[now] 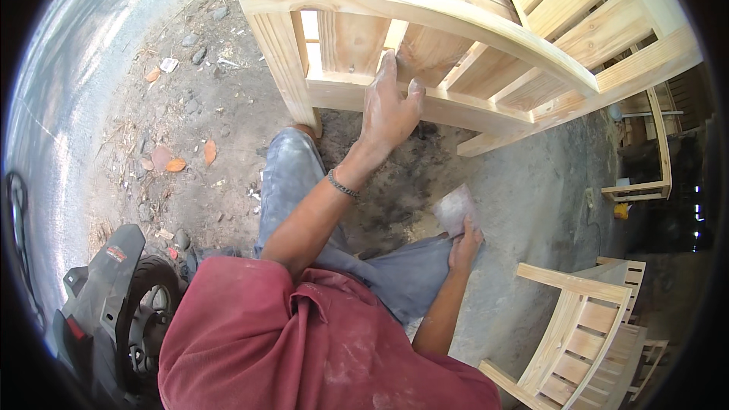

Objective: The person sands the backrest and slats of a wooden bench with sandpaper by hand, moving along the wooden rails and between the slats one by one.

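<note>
A pale, unpainted wooden bench [334, 0] stands in front of me, its slatted side panel [430, 53] facing my knees. My left hand [390, 110] reaches up to the panel's lower rail, with thumb and forefinger apart. The fingers lie against or just before the rail and slats; nothing shows in their grasp. Low by my right knee, my right hand [465, 247] pinches a whitish, dusty sheet [456, 209] that looks like sandpaper. Fine pale dust coats my left fingers.
A smaller slatted wooden piece [581, 326] stands at the lower right. Another wooden frame [659, 144] is farther right, near a small yellow object [622, 211]. A motorcycle's rear wheel [148, 319] is close on my left. Leaves and stones litter the dirt ground [220, 114] beside a road [83, 106].
</note>
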`<state>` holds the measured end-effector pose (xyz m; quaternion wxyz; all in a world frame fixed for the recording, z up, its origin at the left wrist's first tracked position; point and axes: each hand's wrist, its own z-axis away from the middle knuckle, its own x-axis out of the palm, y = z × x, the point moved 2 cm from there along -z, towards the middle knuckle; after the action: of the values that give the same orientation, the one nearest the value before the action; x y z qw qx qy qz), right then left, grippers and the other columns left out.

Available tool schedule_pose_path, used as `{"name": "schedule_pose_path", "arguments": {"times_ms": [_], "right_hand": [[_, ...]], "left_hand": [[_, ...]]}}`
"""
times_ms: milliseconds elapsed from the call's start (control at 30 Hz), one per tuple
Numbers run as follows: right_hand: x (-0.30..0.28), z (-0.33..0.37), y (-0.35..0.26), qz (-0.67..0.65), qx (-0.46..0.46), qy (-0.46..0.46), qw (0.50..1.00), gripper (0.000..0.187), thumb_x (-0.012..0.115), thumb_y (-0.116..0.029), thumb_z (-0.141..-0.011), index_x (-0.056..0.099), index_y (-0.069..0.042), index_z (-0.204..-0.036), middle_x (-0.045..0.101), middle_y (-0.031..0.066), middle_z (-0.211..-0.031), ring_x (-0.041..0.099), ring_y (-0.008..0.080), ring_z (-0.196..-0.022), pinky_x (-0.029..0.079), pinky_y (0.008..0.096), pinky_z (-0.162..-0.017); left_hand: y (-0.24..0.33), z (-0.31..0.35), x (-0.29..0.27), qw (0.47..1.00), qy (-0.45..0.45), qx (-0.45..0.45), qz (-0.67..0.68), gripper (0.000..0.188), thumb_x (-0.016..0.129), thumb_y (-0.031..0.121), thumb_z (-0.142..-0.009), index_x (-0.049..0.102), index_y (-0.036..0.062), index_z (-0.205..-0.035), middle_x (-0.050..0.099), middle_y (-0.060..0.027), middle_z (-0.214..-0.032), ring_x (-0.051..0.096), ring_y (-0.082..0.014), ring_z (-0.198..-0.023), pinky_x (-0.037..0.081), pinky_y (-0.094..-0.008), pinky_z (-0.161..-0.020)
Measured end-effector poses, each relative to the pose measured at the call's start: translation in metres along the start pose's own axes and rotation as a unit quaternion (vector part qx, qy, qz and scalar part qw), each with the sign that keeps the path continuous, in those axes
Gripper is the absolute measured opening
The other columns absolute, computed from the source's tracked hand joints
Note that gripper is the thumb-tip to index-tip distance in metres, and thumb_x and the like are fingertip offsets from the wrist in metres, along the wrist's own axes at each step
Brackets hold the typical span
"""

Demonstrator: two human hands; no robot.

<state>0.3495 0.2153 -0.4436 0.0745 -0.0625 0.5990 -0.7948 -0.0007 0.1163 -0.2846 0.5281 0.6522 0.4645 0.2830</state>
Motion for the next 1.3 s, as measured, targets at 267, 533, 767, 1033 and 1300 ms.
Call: {"name": "schedule_pose_path", "arguments": {"times_ms": [267, 533, 767, 1033, 1300], "right_hand": [[0.014, -0.003, -0.001, 0.084, -0.005, -0.067, 0.994, 0.030, 0.067, -0.022, -0.099, 0.062, 0.003, -0.114, 0.064, 0.0054, -0.103, 0.061, 0.0157, -0.087, 0.051, 0.0311, -0.076], [0.018, -0.003, -0.002, 0.124, -0.061, -0.030, 0.990, 0.027, 0.071, -0.024, -0.096, 0.065, 0.002, -0.100, 0.061, 0.0014, -0.091, 0.055, 0.0111, -0.080, 0.045, 0.0283, -0.071], [0.032, 0.007, -0.014, 0.083, -0.051, -0.057, 0.994, 0.028, 0.071, -0.026, -0.095, 0.063, 0.000, -0.093, 0.056, -0.0006, -0.086, 0.050, 0.0100, -0.078, 0.042, 0.0288, -0.070], [0.033, 0.013, -0.023, 0.093, -0.053, -0.054, 0.993, 0.028, 0.070, -0.026, -0.095, 0.062, -0.001, -0.086, 0.051, -0.0029, -0.081, 0.044, 0.0089, -0.074, 0.038, 0.0279, -0.066], [0.030, 0.016, -0.027, 0.101, -0.052, -0.073, 0.991, 0.029, 0.069, -0.024, -0.096, 0.066, 0.005, -0.095, 0.057, -0.0008, -0.088, 0.050, 0.0098, -0.081, 0.042, 0.0288, -0.073]], "left_hand": [[0.068, -0.016, -0.022, 0.995, 0.025, 0.036, 0.087, 0.057, 0.059, 0.012, -0.090, 0.047, -0.0166, -0.138, 0.059, -0.0365, -0.131, 0.058, -0.0436, -0.125, 0.044, -0.0427, -0.106], [0.046, -0.003, -0.016, 0.990, 0.079, 0.117, 0.005, 0.057, 0.058, 0.009, -0.090, 0.046, -0.0142, -0.141, 0.055, -0.0350, -0.138, 0.055, -0.0427, -0.131, 0.043, -0.0433, -0.110], [0.009, 0.002, -0.015, 0.997, 0.019, 0.058, -0.042, 0.061, 0.059, 0.012, -0.089, 0.044, -0.0122, -0.143, 0.055, -0.0347, -0.138, 0.055, -0.0433, -0.130, 0.045, -0.0435, -0.108], [0.014, -0.014, -0.018, 0.992, -0.089, -0.075, -0.047, 0.063, 0.059, 0.016, -0.091, 0.042, -0.0142, -0.143, 0.055, -0.0348, -0.137, 0.055, -0.0430, -0.130, 0.044, -0.0410, -0.108], [0.059, -0.031, -0.013, 0.984, -0.006, 0.093, 0.155, 0.061, 0.057, 0.006, -0.093, 0.036, -0.0147, -0.146, 0.048, -0.0331, -0.145, 0.047, -0.0402, -0.138, 0.037, -0.0417, -0.114]]}}
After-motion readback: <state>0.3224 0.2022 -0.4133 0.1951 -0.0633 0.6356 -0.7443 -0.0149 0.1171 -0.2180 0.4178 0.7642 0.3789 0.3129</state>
